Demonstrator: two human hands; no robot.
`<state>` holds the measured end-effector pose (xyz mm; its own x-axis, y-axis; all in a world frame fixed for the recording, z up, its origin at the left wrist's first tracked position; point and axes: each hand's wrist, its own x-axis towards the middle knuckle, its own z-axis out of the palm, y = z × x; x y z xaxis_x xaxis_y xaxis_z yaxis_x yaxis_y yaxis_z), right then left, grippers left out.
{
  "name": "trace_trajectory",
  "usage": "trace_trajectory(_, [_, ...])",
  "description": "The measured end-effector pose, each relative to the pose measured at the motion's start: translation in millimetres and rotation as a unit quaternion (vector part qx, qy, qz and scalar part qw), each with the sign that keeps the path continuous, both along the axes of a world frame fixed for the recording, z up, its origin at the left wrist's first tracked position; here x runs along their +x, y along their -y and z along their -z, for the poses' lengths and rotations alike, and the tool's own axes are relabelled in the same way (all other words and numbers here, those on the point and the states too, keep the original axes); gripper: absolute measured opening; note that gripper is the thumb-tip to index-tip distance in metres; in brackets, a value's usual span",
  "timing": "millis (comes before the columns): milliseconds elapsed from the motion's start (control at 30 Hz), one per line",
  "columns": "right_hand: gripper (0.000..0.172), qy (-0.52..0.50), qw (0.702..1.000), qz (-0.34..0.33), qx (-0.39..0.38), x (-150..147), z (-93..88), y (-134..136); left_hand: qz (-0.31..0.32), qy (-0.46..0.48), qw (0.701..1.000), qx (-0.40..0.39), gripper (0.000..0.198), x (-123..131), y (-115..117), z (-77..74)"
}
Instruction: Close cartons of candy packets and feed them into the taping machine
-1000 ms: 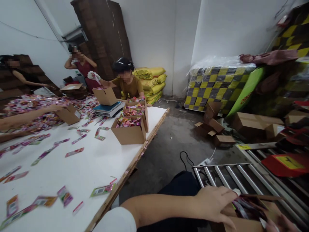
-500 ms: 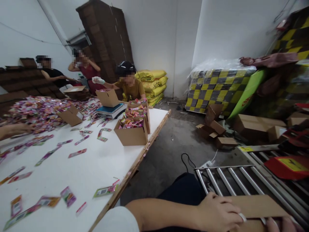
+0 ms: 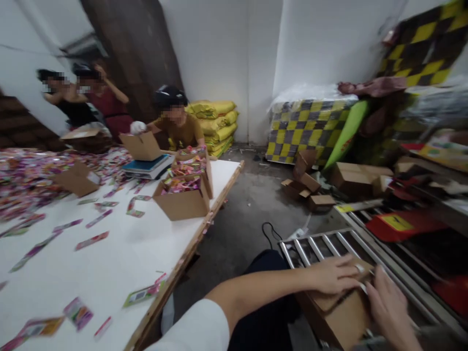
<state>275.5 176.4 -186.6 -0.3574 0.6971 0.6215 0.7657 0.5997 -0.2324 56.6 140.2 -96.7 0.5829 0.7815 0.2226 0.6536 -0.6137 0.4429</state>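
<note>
A brown cardboard box (image 3: 338,317) sits at the near end of a metal roller conveyor (image 3: 329,243), low at the right. My left hand (image 3: 334,275) lies flat on its folded top flaps, fingers stretched out. My right hand (image 3: 389,302) presses on the box's right side, fingers extended and slightly blurred. Neither hand grips anything.
A white table (image 3: 120,258) on the left carries scattered colourful packets (image 3: 91,240), open filled cartons (image 3: 183,197) and a scale (image 3: 146,166). Three people work at its far end. Loose boxes (image 3: 310,187) lie on the floor; yellow sacks (image 3: 215,122) stand by the wall.
The box's flaps, open with packets showing a second ago, are folded shut. Both hands have moved onto the top. The view has swung slightly right and down.
</note>
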Motion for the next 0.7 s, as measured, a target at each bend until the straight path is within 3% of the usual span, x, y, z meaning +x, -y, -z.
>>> trace_trajectory(100, [0.066,-0.004,0.998,0.04,-0.049,-22,-33.7,22,0.065,-0.103,0.99,0.069,0.036,5,12,-8.6])
trace_trajectory(167, [0.063,0.012,0.991,0.06,-0.12,-35,-56.6,31,-0.003,-0.123,0.992,0.04,0.039,3,18,-13.8])
trace_trajectory(267, [0.062,0.03,0.975,0.081,-0.207,-46,-77.5,31,-0.03,-0.093,0.995,-0.022,0.046,2,16,-14.2])
trace_trajectory(400, [0.06,0.031,0.963,0.128,-0.235,-46,-82.6,36,-0.054,-0.089,0.992,-0.072,0.047,6,15,-14.0])
trace_trajectory(533, [0.065,-0.004,0.953,0.186,-0.241,-61,-75.5,76,-0.073,-0.095,0.987,-0.105,0.05,6,17,-17.7])
trace_trajectory(600, [0.077,-0.004,0.958,0.162,-0.237,-74,-72.4,105,-0.071,-0.077,0.986,-0.127,0.05,4,15,-16.9])
trace_trajectory(700, [0.112,0.025,0.968,0.098,-0.23,-88,-74.1,141,-0.042,-0.018,0.987,-0.151,0.048,-1,9,-12.7])
